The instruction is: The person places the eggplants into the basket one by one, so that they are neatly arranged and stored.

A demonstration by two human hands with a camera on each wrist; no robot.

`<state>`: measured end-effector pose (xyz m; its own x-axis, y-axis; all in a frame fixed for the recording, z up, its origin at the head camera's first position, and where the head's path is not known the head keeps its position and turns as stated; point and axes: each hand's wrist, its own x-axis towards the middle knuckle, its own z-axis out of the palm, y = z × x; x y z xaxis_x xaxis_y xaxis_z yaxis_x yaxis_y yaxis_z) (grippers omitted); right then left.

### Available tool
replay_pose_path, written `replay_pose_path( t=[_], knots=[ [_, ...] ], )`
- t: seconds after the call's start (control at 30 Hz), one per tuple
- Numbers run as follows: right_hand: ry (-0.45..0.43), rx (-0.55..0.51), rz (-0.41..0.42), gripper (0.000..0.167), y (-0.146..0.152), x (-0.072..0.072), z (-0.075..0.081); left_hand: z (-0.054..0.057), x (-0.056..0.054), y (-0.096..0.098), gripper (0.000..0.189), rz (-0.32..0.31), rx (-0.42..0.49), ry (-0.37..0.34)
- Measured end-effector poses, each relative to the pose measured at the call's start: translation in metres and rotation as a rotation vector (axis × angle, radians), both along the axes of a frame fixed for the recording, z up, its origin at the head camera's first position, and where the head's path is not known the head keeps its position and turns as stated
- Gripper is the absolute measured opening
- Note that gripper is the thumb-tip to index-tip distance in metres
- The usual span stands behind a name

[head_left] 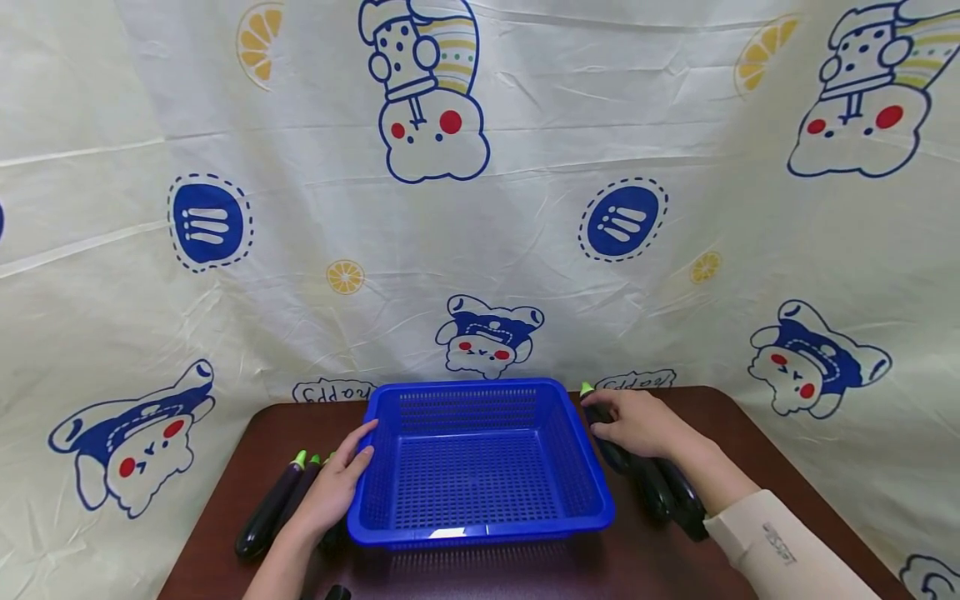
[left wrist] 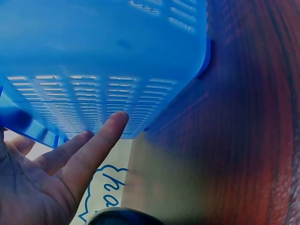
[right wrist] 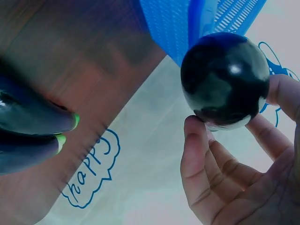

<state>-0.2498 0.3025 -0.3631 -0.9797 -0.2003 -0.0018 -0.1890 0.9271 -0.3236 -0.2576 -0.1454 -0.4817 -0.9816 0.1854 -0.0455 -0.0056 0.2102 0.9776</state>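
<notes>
Where the brown table (head_left: 660,575) meets the printed cloth (head_left: 525,237), the following items are listed.

Cloth: pale, hung behind the table, with blue cartoon figures, orange slices and "happy" lettering.

Left group: two dark eggplants, one outermost (head_left: 272,508) and one beside it (head_left: 298,490), green tips pointing away from the person. Another green tip shows behind the left hand (head_left: 330,492), which partly covers this group. A dark tip (head_left: 339,592) shows at the near edge of view.

Right group: two dark eggplants lying side by side, the inner one (head_left: 656,493) and the outer one (head_left: 681,492); the right hand (head_left: 647,423) and forearm, in a pale sleeve (head_left: 787,546), cross above them and hide their far ends.

Container: one blue plastic basket (head_left: 532,528), rectangular, slotted walls, between the two groups; its mesh floor shows from wall to wall.

Left fingers: extended, lying against the basket's outer left side.

Right fingers: grasping one eggplant (right wrist: 225,79), located outside the basket, just beside its right wall, green tip away from the person. Whether it touches the table cannot be told.
</notes>
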Motion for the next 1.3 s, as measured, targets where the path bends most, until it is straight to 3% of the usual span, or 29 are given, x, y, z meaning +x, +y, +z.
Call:
replay_pose_path(
  t=[0.6,1.07,1.3],
  knots=[
    [0.032,0.015,0.031,0.041,-0.023,-0.01,0.002,-0.002,-0.002,0.003,0.046,0.008,-0.001,0.001],
    [0.02,0.009,0.068,0.044,-0.038,-0.015,-0.002,0.0,0.0,0.002,0.046,0.007,0.006,0.0],
    [-0.026,-0.02,0.059,0.047,-0.044,-0.016,-0.006,0.0,0.001,0.002,0.046,0.002,0.022,0.007]
  ],
)
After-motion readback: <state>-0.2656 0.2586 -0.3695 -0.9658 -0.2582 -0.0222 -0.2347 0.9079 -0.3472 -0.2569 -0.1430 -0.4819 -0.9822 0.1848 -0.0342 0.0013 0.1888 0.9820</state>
